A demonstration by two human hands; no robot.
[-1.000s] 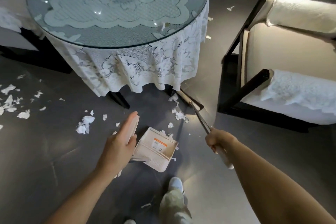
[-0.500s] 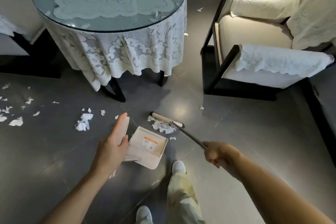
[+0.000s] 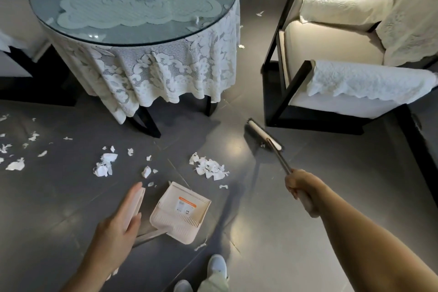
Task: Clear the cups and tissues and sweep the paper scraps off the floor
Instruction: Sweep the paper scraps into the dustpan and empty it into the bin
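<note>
I'm holding the dustpan [image 3: 182,212] by its upright handle: left hand [image 3: 118,227] wrapped around the handle's flat cream top, fingers laid along it. The pan mouth is flat on the floor [image 3: 59,197] and faces the nearest scrap pile [image 3: 209,168]. Right hand [image 3: 302,188] is fisted tight on the broom [image 3: 264,136] handle, with the head down near the armchair [image 3: 331,54] base, well apart from the pile. The scraps look like torn tissue, featherlight and soft, so I expect them to flutter or skid; short slow strokes are my call. More scraps [image 3: 104,165] lie left of the pan, others out by the floor's left edge and behind the round table [image 3: 132,38]. Both tools seem light, stiff plastic. The pan carries an orange-and-white sticker, too small to read.
</note>
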